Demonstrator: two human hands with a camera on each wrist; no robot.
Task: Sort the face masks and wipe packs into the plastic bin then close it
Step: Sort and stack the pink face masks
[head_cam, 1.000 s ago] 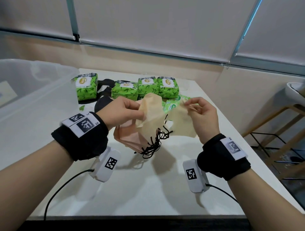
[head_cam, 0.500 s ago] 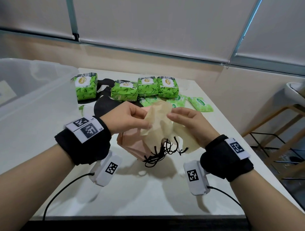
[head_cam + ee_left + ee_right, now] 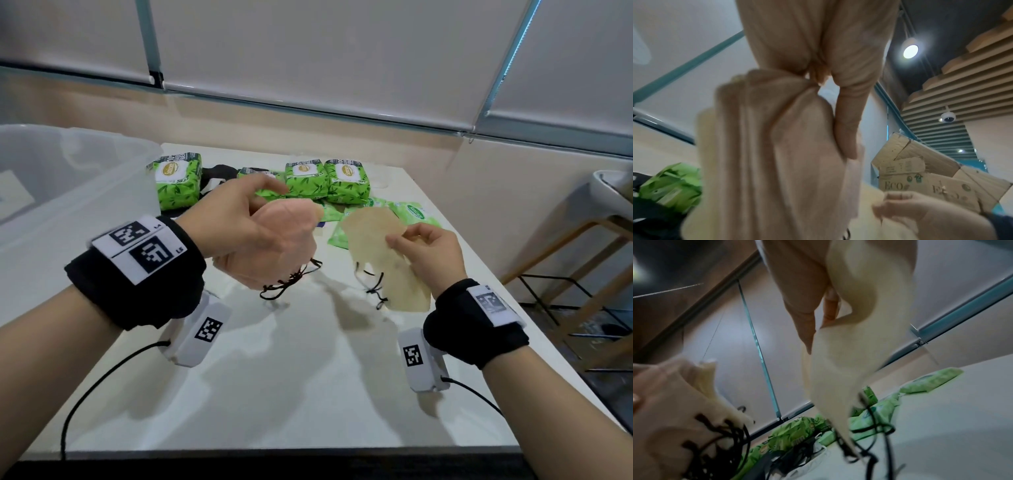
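Note:
My left hand (image 3: 253,222) grips a stack of pink face masks (image 3: 291,233) above the table, their black ear loops (image 3: 284,284) dangling. In the left wrist view the same pink masks (image 3: 781,162) hang bunched in the fingers. My right hand (image 3: 424,246) pinches a single beige mask (image 3: 376,246), held apart to the right; it shows as a pale strip (image 3: 844,369) in the right wrist view. Green wipe packs (image 3: 325,180) stand in a row at the back of the table, with flat green packs (image 3: 416,214) in front. The clear plastic bin (image 3: 68,192) sits at the left.
Black masks (image 3: 219,174) lie among the wipe packs at the back. The white table (image 3: 308,394) ends close on the right, where a wooden stool frame (image 3: 582,274) stands. Cardboard boxes (image 3: 931,178) appear in the left wrist view.
The two hands, close together over one bundle before, have pulled apart. The right hand has carried the beige mask off to the right while the left keeps the pink stack.

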